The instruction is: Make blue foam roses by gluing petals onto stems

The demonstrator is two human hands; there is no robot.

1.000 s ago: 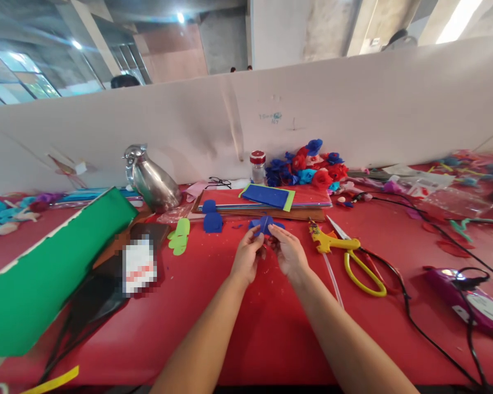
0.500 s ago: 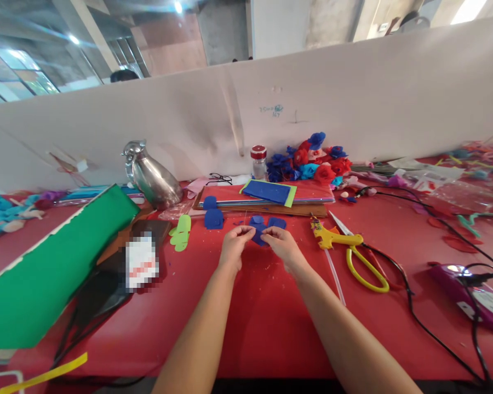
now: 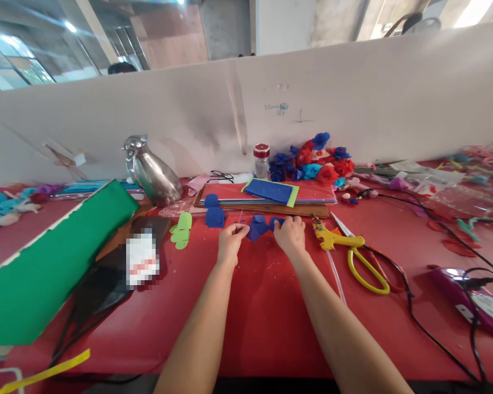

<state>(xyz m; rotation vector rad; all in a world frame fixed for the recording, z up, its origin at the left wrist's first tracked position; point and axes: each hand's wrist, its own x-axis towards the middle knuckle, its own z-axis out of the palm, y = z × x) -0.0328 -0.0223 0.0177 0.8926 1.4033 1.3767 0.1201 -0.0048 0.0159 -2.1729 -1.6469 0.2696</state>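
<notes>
A red worktop (image 3: 267,334), with a long green board (image 3: 66,262) slanting along its left side.
A steel jug (image 3: 155,176) stands towards the back; nearer the middle, the left hand (image 3: 230,245) and right hand (image 3: 290,236) are set a little apart, with scissors (image 3: 353,253) and a yellow glue gun (image 3: 337,239) off to the right. Between the hands lies a blue cut-out (image 3: 258,227). A second blue piece (image 3: 275,222) pokes out beside the right fingers; from here I can't tell if they grip it. The left fingertips pinch a thin strand (image 3: 241,216).
</notes>
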